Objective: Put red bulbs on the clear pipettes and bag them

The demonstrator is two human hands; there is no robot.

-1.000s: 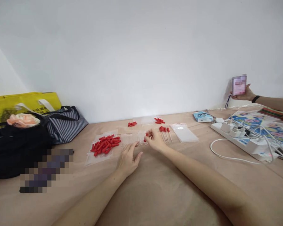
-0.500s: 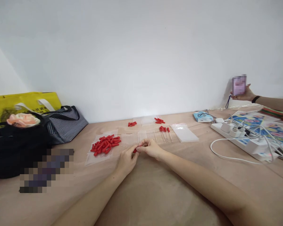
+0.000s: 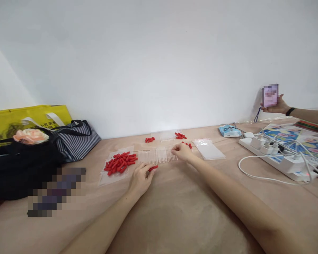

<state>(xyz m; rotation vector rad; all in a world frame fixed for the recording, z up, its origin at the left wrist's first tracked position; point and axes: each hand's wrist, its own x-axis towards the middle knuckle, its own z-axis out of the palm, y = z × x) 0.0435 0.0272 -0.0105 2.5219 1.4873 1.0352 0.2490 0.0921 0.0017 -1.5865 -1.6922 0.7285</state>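
Observation:
My left hand (image 3: 141,179) pinches a small red rubber-looking sleeve (image 3: 153,168) between thumb and fingers, just above the table. My right hand (image 3: 182,151) is closed at the fingertips over the right end of a row of thin clear sticks (image 3: 163,154). Whether a stick is between those fingertips is too small to make out. To the left, a heap of red sleeves (image 3: 121,163) lies on a clear plastic bag (image 3: 103,180). Behind my right hand, red-tipped sticks (image 3: 190,145) are mostly covered.
Flat clear bags (image 3: 209,150) lie right of the sticks. Farther right are a blue packet (image 3: 230,131) and a white power strip (image 3: 270,155) with looping cables. Bags (image 3: 78,141) crowd the left. Another person's hand (image 3: 281,106) holds a phone at the right.
My hands have parted. The right one has moved right and away from me to the sticks, while the left keeps the red sleeve near the same spot.

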